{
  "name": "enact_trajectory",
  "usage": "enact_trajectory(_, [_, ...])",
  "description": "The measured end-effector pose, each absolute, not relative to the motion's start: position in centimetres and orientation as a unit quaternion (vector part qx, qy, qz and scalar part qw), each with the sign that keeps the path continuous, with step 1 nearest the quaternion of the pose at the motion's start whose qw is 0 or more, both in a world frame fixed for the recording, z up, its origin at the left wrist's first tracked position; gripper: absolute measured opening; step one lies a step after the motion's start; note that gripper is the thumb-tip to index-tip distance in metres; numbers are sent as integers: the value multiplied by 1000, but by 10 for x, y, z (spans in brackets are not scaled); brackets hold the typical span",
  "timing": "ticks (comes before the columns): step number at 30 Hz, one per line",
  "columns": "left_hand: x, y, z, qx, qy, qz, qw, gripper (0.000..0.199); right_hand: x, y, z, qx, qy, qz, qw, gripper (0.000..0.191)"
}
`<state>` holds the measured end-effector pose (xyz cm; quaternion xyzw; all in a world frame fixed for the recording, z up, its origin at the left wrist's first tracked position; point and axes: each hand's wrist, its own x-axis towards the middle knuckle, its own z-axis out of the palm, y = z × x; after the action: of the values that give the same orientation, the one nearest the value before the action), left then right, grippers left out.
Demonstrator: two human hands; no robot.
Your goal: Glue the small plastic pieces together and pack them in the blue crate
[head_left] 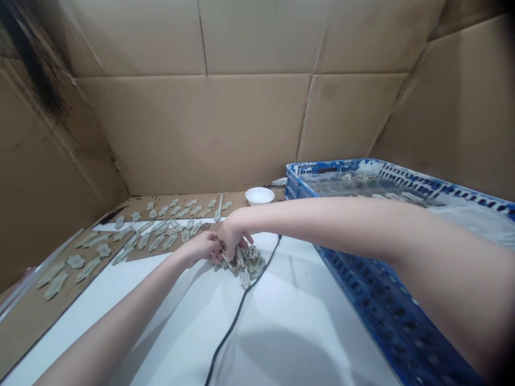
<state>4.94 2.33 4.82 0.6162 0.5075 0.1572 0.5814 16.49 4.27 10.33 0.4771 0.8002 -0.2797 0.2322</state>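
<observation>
My left hand (202, 247) and my right hand (232, 231) meet over the middle of the white table. The fingers of my left hand are pinched together, and what they hold is hidden. Bent down at the wrist, my right hand is closed, with its fingertips mostly out of sight. A thin pale strip (227, 261) shows just below the joined fingers; which hand has it I cannot tell. Right beside and under my right hand lies a heap of small ornamental openwork pieces (254, 264), grey-green and pale gold.
Similar flat pieces (156, 243) lie in rows on cardboard sheets (24, 343) at left and back. A white bowl (259, 196) stands behind my right wrist. A black cable (231, 327) crosses the white tabletop (289, 327). The blue crate (362, 292) stands right; cardboard walls (193, 128) enclose the back.
</observation>
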Motion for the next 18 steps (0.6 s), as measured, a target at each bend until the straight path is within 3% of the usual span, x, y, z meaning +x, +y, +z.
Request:
enact_trajectory(3, [51, 23, 52, 649, 496, 143, 560, 30, 166, 35, 122, 454, 802, -237, 308, 19])
enact_trajectory(11, [60, 30, 66, 718, 556, 41, 417, 34, 221, 34, 195, 543, 807, -198, 123, 22])
enact_trajectory(18, [83, 40, 107, 795, 567, -18, 217, 38, 307, 6, 268, 614, 783, -87, 54, 46])
